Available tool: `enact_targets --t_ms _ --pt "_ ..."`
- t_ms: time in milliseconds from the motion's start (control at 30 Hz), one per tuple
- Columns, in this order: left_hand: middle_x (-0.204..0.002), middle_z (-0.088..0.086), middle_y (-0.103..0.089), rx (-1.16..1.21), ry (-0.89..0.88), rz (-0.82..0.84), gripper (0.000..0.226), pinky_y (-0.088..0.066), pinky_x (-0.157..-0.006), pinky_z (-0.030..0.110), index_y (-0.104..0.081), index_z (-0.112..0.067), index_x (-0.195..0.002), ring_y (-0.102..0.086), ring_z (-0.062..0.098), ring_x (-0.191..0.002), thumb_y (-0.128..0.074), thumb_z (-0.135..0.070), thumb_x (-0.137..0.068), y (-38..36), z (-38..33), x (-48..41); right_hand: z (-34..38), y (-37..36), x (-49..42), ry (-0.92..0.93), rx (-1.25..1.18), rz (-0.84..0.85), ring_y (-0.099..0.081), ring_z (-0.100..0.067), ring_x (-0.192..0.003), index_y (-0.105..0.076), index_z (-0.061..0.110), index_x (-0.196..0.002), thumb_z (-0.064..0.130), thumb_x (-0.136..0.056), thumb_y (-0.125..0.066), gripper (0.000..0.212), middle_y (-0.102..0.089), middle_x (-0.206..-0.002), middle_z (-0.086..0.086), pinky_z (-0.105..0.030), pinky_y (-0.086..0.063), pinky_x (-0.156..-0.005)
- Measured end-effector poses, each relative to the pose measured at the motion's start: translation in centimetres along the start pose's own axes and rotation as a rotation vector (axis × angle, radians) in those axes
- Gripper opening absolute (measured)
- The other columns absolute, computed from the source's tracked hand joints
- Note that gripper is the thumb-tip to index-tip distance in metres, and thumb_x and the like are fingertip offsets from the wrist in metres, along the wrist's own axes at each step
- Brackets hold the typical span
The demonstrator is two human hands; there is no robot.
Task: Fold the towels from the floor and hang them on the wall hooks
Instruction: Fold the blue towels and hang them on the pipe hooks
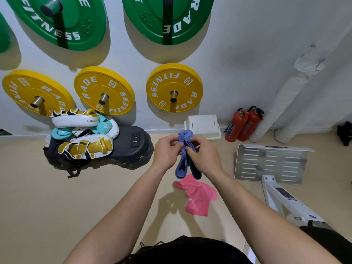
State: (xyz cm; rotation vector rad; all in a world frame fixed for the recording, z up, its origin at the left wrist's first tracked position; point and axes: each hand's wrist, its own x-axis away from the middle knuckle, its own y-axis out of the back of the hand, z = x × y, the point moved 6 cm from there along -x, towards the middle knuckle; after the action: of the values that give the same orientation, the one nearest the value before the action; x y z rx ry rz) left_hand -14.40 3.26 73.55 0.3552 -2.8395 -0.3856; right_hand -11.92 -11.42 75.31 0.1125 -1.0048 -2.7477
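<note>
A blue-purple towel point(182, 164) hangs bunched in the air in front of me, its lower folds dangling above the floor. My left hand point(166, 151) grips its upper part from the left. From the right, my right hand point(203, 154) pinches the same bunch with curled fingers. Just below and to the right, a pink towel point(198, 195) lies crumpled on the beige floor. Yellow weight plates hang on wall pegs, one peg point(173, 95) straight ahead above my hands.
A pile of gold-and-white boxing pads point(83, 134) sits on a black base point(131, 147) at the left. A white bin point(203, 125) and two red fire extinguishers point(242, 124) stand by the wall. A slotted metal plate point(270, 164) on a white frame lies at the right.
</note>
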Motion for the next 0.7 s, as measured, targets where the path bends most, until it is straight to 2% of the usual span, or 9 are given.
enact_targets --t_ms 100,167,233,333,400,467,533,633,700 --pt "-0.085 0.005 -0.077 -0.007 0.002 -0.002 0.021 -0.058 -0.088 0.049 -0.076 -0.026 -0.089 -0.074 0.027 -0.088 -0.058 -0.015 -0.089 0.7 0.2 0.1 0.0 -0.9 0.4 0.055 0.011 0.111 -0.061 -0.013 -0.088 -0.07 0.032 -0.11 0.033 -0.084 -0.066 0.026 -0.063 -0.097 0.006 -0.036 -0.052 -0.079" --pt "-0.085 0.006 -0.076 -0.008 -0.006 0.007 0.018 -0.057 -0.089 0.049 -0.076 -0.022 -0.092 -0.073 0.027 -0.089 -0.064 -0.033 -0.084 1.2 0.1 0.3 0.1 -1.4 0.6 0.084 -0.048 0.202 -0.061 -0.012 -0.091 -0.067 0.032 -0.123 0.024 -0.086 -0.065 0.038 -0.057 -0.101 0.006 -0.029 -0.049 -0.083" --pt "-0.087 0.004 -0.076 -0.007 -0.005 0.028 0.03 -0.057 -0.091 0.046 -0.075 -0.022 -0.1 -0.071 0.023 -0.087 -0.072 -0.042 -0.077 1.6 0.1 0.5 0.6 -1.7 0.7 0.13 -0.103 0.282 -0.059 -0.01 -0.091 -0.064 0.032 -0.127 0.012 -0.086 -0.06 0.045 -0.056 -0.105 0.003 -0.023 -0.044 -0.084" --pt "-0.082 -0.004 -0.073 -0.062 -0.003 -0.002 0.024 -0.056 -0.08 0.041 -0.074 -0.022 -0.103 -0.063 0.013 -0.071 -0.07 -0.021 -0.079 2.5 0.2 0.4 1.5 -2.0 0.7 0.201 -0.111 0.404 -0.057 -0.015 -0.098 -0.064 0.021 -0.128 0.001 -0.084 -0.052 0.049 -0.059 -0.111 -0.003 -0.025 -0.046 -0.085" --pt "-0.078 -0.007 -0.072 -0.1 -0.001 -0.039 0.025 -0.052 -0.068 0.035 -0.074 -0.023 -0.099 -0.059 0.012 -0.067 -0.063 -0.009 -0.081 3.2 0.3 0.3 1.6 -1.9 0.5 0.229 -0.079 0.396 -0.059 -0.016 -0.099 -0.067 0.02 -0.124 0.0 -0.083 -0.051 0.047 -0.063 -0.112 -0.001 -0.031 -0.049 -0.088" --pt "-0.08 -0.006 -0.073 -0.128 -0.017 -0.054 0.026 -0.05 -0.069 0.033 -0.073 -0.024 -0.094 -0.061 0.013 -0.071 -0.059 -0.007 -0.081 4.0 0.0 0.4 0.9 -0.7 -0.2 0.202 -0.042 0.234 -0.058 -0.012 -0.097 -0.066 0.022 -0.117 0.007 -0.081 -0.06 0.04 -0.059 -0.111 0.003 -0.038 -0.052 -0.089" --pt "-0.087 -0.008 -0.073 -0.163 -0.057 -0.023 0.027 -0.052 -0.075 0.03 -0.073 -0.025 -0.094 -0.066 0.014 -0.082 -0.057 -0.006 -0.084 4.5 -0.6 0.6 0.2 0.7 -0.8 0.171 0.032 0.116 -0.052 -0.013 -0.107 -0.055 0.027 -0.124 0.021 -0.075 -0.071 0.052 -0.046 -0.119 0.005 -0.039 -0.052 -0.091" --pt "-0.09 -0.01 -0.073 -0.221 -0.123 0.095 0.028 -0.053 -0.077 0.025 -0.074 -0.028 -0.094 -0.066 0.011 -0.09 -0.059 -0.007 -0.085 4.3 -1.6 1.0 -0.2 0.3 -1.4 0.185 0.166 0.285 -0.029 -0.019 -0.132 -0.037 0.031 -0.143 0.04 -0.061 -0.082 0.094 -0.026 -0.14 0.008 -0.035 -0.044 -0.1" --pt "-0.089 -0.012 -0.073 -0.248 -0.153 0.15 0.031 -0.052 -0.074 0.025 -0.074 -0.029 -0.095 -0.065 0.01 -0.086 -0.058 -0.006 -0.084 4.1 -1.8 1.2 -0.3 -0.7 -1.7 0.221 0.245 0.434 -0.026 -0.016 -0.133 -0.051 0.032 -0.131 0.048 -0.056 -0.082 0.082 -0.028 -0.145 0.008 -0.035 -0.038 -0.1"
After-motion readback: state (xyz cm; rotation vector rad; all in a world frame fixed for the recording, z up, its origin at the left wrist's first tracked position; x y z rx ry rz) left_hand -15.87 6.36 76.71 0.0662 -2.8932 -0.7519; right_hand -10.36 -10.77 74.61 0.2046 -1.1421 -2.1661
